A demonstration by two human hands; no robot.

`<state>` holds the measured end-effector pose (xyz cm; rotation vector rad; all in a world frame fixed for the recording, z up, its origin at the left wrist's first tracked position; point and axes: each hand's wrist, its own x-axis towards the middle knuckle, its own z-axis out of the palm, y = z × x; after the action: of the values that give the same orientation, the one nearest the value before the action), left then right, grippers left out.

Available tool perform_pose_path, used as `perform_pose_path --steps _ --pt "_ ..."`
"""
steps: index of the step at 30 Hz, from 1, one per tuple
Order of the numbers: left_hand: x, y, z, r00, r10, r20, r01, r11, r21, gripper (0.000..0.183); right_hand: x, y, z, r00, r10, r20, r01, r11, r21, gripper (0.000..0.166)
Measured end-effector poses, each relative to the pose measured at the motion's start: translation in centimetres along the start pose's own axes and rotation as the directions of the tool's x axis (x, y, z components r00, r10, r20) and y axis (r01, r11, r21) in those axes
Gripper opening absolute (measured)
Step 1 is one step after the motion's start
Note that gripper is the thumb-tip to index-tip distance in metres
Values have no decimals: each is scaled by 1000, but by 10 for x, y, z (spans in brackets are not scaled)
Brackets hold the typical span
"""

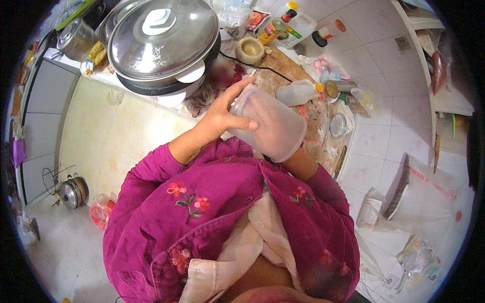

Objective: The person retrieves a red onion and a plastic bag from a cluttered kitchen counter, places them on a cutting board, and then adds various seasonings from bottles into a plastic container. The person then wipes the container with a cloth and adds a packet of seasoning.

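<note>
My left hand (223, 113) grips a translucent plastic container (271, 125) by its left end, the thumb lying over its near side. The container is tilted in front of my chest, its wide end towards the lower right. My right hand is hidden behind or inside the container; only the forearm shows below its wide end, and pinkish shapes show faintly through the wall. Beyond the container lies a floury wooden board (278, 64) with a stone mortar (250, 51) at its far end. A white plastic jug with a yellow cap (297, 92) lies on its side just right of the container.
A large electric pan with a metal lid (163, 41) stands at the upper left. Its black cord (261, 68) crosses the board. A sauce bottle (276, 28) and a white jug (297, 32) stand behind. A glass jar lid (338, 125) lies at the right. Stacked pots (74, 192) are on the floor.
</note>
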<state>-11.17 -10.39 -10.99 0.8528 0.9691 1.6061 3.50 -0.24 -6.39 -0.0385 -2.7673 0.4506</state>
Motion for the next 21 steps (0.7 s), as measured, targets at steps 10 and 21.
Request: perform_pose_path --steps 10,21 --pt "11 10 6 991 124 55 -135 923 360 101 4 -2 -11 997 65 -32 -62 994 85 37" --pt "22 15 16 868 337 363 -474 778 411 111 -46 4 21 912 307 -273 -253 943 215 32"
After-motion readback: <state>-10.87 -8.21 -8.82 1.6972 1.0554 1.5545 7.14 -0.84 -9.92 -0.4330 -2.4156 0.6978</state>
